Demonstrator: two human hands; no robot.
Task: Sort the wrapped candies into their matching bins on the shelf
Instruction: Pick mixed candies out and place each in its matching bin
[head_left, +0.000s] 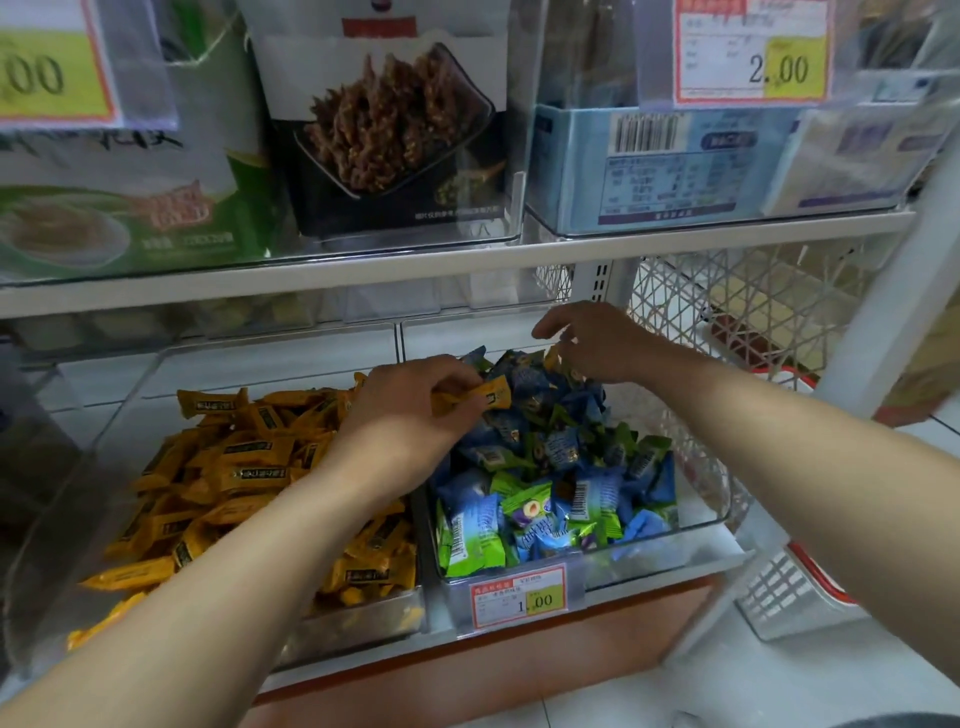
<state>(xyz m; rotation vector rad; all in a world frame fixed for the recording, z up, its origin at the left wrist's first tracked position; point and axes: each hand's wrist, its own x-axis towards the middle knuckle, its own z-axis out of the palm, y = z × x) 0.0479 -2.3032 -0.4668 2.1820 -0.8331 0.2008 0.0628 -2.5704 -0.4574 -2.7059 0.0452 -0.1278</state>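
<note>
Sorting part-done: left hand (415, 402) grip pinches one yellow candy (483, 396) over the blue-green candy bin (727, 501), yellow candy bin (363, 618) left of grip; right hand (597, 343) grip curled among wrappers beyond, hold unclear; further strays likely

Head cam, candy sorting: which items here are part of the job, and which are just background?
Job:
- left hand pinching a yellow candy
- right hand over the back of the blue-and-green candy bin
- yellow candy bin

Background:
- dark snack bag and blue box on the upper shelf
- price tag
- white lattice basket
</note>
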